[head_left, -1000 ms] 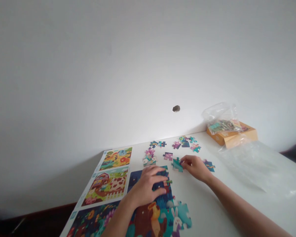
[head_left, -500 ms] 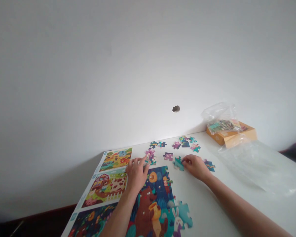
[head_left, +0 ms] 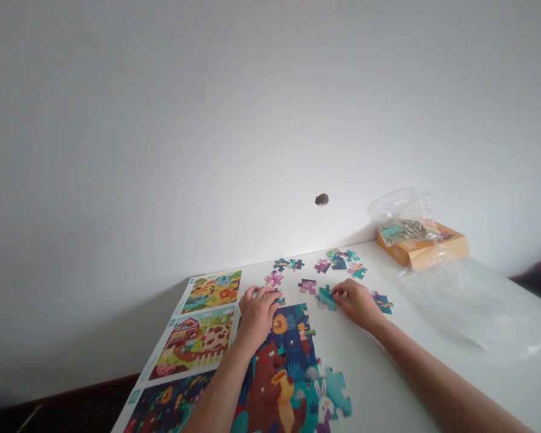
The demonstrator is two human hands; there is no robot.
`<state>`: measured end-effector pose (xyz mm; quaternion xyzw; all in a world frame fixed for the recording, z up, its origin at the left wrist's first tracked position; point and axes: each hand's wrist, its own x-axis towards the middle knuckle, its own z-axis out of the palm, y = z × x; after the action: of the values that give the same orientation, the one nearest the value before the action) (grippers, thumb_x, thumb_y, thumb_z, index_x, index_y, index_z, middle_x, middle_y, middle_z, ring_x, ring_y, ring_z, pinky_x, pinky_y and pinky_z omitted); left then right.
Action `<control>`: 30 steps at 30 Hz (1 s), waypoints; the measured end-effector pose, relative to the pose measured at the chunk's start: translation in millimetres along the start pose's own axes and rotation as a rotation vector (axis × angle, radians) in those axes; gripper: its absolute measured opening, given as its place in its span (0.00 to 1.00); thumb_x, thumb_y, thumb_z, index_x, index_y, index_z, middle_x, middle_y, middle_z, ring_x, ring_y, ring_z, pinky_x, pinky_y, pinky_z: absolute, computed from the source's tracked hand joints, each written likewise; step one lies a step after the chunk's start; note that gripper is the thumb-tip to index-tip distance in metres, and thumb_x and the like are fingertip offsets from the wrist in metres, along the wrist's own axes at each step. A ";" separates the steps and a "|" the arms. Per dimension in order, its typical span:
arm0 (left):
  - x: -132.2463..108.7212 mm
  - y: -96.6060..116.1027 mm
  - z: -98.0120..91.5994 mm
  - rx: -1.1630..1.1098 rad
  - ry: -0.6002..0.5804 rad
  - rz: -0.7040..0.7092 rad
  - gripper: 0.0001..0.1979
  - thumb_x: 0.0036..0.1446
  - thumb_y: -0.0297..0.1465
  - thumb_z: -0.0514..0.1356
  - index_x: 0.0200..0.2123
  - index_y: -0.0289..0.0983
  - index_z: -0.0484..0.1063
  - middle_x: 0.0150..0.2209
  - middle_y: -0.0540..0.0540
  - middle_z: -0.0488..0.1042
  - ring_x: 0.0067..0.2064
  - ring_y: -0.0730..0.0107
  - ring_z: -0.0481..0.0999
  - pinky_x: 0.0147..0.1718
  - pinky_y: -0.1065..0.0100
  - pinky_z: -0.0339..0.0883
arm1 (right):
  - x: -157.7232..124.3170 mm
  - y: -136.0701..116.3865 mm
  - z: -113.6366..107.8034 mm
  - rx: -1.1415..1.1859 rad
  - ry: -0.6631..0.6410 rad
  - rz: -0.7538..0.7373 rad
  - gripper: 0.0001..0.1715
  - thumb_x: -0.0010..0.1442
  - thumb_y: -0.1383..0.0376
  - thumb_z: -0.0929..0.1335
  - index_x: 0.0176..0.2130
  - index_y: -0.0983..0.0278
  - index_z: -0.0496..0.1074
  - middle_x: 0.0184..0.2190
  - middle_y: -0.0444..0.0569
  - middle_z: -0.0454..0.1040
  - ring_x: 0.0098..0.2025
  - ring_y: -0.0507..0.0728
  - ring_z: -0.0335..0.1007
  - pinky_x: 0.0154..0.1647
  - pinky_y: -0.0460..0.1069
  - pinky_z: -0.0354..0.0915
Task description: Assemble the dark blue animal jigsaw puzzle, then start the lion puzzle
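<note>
A partly built jigsaw [head_left: 293, 367] with a bear and a rabbit lies on the white table [head_left: 388, 373] in front of me. My left hand [head_left: 258, 313] rests at the jigsaw's top left corner, fingers curled over a loose piece that is mostly hidden. My right hand [head_left: 356, 302] pinches a teal puzzle piece [head_left: 325, 297] lying flat on the table just beyond the jigsaw's top edge. Several loose pieces [head_left: 338, 260] lie scattered farther back, near the wall.
A printed sheet of reference pictures [head_left: 198, 337] lies left of the jigsaw. An orange box [head_left: 428, 251] with a clear bag of pieces [head_left: 403, 219] on it stands at the back right. An empty clear plastic bag [head_left: 473, 300] lies on the right.
My left hand left the middle of the jigsaw, reached back to the loose pieces at its top left and closed over one. My right hand stayed on the teal piece.
</note>
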<state>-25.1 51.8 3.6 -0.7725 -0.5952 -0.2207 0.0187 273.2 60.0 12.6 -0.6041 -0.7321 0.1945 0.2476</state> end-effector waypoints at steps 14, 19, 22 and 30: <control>-1.3 1.1 3.4 0.027 -0.026 -0.034 0.23 0.62 0.27 0.57 0.59 0.47 0.68 0.52 0.45 0.75 0.57 0.54 0.67 0.58 0.51 0.55 | -2.5 -4.3 -2.4 -0.096 0.005 0.021 0.13 0.62 0.61 0.64 0.41 0.58 0.78 0.40 0.49 0.76 0.47 0.60 0.70 0.48 0.53 0.58; -0.3 2.5 2.5 -0.040 -0.015 -0.063 0.25 0.60 0.24 0.58 0.59 0.48 0.67 0.50 0.45 0.74 0.55 0.57 0.70 0.60 0.49 0.54 | -3.6 -6.0 -2.5 -0.120 0.008 0.024 0.14 0.63 0.60 0.64 0.43 0.57 0.78 0.41 0.49 0.75 0.47 0.60 0.70 0.46 0.53 0.57; -0.1 3.5 3.6 -0.190 0.074 -0.039 0.26 0.58 0.21 0.58 0.58 0.49 0.68 0.49 0.46 0.73 0.53 0.59 0.72 0.62 0.44 0.50 | -3.7 -6.0 -2.3 -0.135 0.010 0.029 0.15 0.64 0.60 0.63 0.43 0.57 0.78 0.41 0.49 0.75 0.47 0.59 0.70 0.46 0.52 0.57; 0.7 3.1 -1.5 -0.520 0.273 0.020 0.15 0.63 0.29 0.56 0.51 0.42 0.74 0.45 0.43 0.73 0.49 0.61 0.74 0.51 0.59 0.69 | -3.6 -4.0 1.4 -0.168 0.031 0.018 0.12 0.65 0.60 0.65 0.41 0.56 0.78 0.40 0.49 0.74 0.47 0.62 0.70 0.47 0.56 0.59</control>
<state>-22.5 51.0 5.9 -0.7202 -0.5031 -0.4677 -0.0978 269.7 55.6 13.4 -0.6321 -0.7366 0.1250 0.2055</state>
